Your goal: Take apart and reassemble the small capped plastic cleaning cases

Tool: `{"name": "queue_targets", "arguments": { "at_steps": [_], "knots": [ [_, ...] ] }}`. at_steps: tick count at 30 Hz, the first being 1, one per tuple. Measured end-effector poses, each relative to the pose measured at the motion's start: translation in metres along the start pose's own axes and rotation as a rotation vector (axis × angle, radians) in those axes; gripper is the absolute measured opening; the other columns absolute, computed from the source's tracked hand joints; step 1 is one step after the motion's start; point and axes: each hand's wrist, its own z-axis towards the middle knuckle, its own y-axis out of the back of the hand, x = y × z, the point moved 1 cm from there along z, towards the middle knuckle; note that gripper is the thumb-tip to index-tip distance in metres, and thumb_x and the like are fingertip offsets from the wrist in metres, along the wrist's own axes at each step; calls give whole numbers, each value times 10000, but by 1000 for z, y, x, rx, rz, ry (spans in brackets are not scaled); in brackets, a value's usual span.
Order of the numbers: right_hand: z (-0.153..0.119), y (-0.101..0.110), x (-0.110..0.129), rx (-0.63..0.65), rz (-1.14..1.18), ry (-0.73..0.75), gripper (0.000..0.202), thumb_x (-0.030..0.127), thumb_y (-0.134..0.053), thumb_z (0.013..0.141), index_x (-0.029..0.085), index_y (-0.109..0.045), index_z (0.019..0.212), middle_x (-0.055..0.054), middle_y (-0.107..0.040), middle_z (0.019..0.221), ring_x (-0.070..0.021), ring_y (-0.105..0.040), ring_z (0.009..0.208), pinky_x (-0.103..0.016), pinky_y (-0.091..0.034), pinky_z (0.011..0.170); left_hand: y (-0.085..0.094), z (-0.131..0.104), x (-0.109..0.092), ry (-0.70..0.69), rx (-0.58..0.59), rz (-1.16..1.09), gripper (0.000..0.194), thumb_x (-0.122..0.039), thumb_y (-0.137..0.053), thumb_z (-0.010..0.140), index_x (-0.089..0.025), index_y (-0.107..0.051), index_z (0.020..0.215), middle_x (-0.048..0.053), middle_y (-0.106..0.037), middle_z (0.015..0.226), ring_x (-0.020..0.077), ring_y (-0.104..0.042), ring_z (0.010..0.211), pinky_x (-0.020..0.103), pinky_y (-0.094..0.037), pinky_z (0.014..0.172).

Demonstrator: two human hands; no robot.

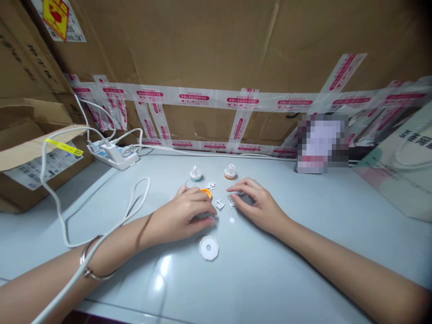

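Observation:
My left hand (187, 213) hovers low over the table, thumb and fingers apart. Just beyond its knuckles an orange ring (206, 193) shows, partly covered by the fingers, beside a clear round piece (190, 183). A white perforated oval piece (211, 185) lies behind the ring. Between the hands is a small white openwork piece (219, 204). My right hand (258, 202) has its fingers spread, its thumb tip at a second white openwork piece (231, 202); whether it touches is unclear. A small white disc (231, 220) and a white scalloped ring (209, 248) lie nearer me.
Two small clear-domed pieces stand behind, one with a teal base (195, 173), one orange (230, 171). A white power strip (114, 153) and an open carton (37, 157) are left. A white cable (101, 243) crosses over my left forearm. A pixelated object (319, 146) leans right.

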Motion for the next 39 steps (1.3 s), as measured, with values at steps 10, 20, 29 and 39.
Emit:
{"name": "queue_targets", "arguments": {
  "at_steps": [10, 20, 29, 39],
  "knots": [
    [-2, 3, 11, -23, -54, 133, 165, 179, -535, 837, 223, -627, 966, -64, -598, 915, -218, -562, 917, -390, -440, 827, 4, -11, -30, 90, 215, 63, 365, -443, -707, 676, -171, -557, 866, 34, -582, 856, 210, -533, 814, 310, -387, 738],
    [-4, 2, 12, 17, -35, 141, 166, 169, -529, 843, 209, -621, 975, -68, -586, 915, -207, -553, 885, -386, -428, 816, 14, -8, -16, 153, -36, -122, 220, -217, -593, 802, -196, -556, 1018, 46, -584, 1021, 175, -545, 928, 267, -424, 787],
    [-3, 1, 14, 29, -32, 150, 172, 170, -521, 848, 225, -614, 982, -65, -595, 907, -208, -552, 873, -394, -443, 797, -1, -1, -8, 176, 29, -125, 166, -204, -624, 789, -157, -600, 947, 35, -595, 864, 164, -540, 769, 267, -426, 690],
    [-3, 0, 15, 38, -50, 171, 165, 180, -523, 846, 231, -625, 965, -60, -609, 896, -209, -560, 869, -380, -439, 782, -6, 0, -6, 186, 26, -162, 195, -260, -647, 788, -180, -614, 962, 43, -582, 903, 176, -542, 818, 266, -429, 707]
  ]
}}
